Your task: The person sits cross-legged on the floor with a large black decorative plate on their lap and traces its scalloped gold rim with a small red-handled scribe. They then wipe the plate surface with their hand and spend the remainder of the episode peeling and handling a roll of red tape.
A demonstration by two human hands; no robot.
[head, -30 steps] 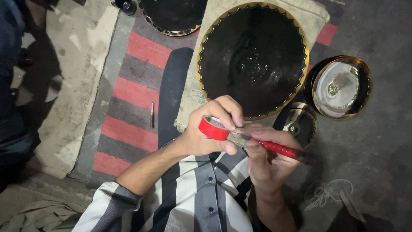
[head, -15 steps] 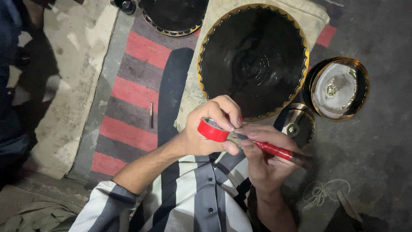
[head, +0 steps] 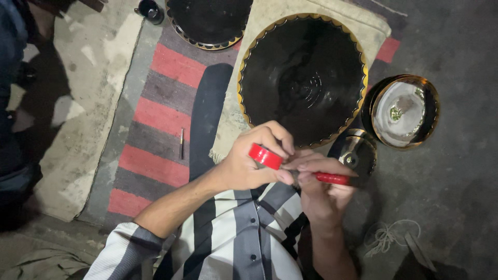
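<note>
Left hand (head: 249, 166): fingers curled tight around the red tape roll (head: 265, 156), thumb under, index over the top. Right hand (head: 321, 192) closed on a red-handled tool (head: 332, 179), its tip hidden behind my left fingers. Both held just in front of the big black scalloped dish (head: 303, 78). Small gold-rimmed bowl (head: 407, 111) at right holds a whitish lining with a green bit. Second dark dish (head: 207, 21) cut off at top.

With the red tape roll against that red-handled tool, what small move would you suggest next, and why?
Probably turn the round red tape roll once more around the thin red-handled tool: the left hand presses the roll to its near end, which the right hand steadies.
</note>
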